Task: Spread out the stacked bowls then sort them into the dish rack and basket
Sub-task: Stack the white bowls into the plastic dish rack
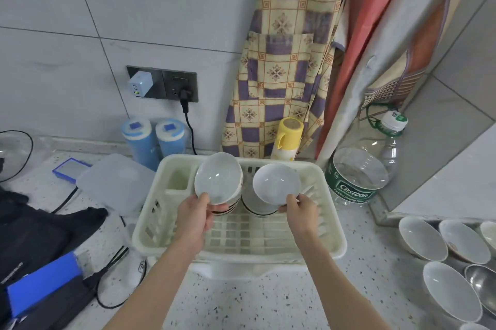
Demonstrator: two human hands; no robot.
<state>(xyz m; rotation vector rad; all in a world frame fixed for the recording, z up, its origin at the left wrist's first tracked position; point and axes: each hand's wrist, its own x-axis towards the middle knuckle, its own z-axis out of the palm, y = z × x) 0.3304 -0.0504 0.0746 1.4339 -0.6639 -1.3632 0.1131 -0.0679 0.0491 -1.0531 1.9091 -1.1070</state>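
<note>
A cream plastic dish rack stands at the middle of the counter. My left hand pinches the rim of a white bowl tilted on edge over the rack's back left. My right hand pinches the rim of a second white bowl, also tilted, beside it. Behind each held bowl, other bowls with dark bands lean on edge in the rack. Several white bowls and a metal bowl lie spread out at the right edge. No basket is visible.
A large empty water bottle stands right of the rack, a yellow can behind it. A translucent lid and two blue canisters lie to the left, with dark cloth, a blue box and cables at front left.
</note>
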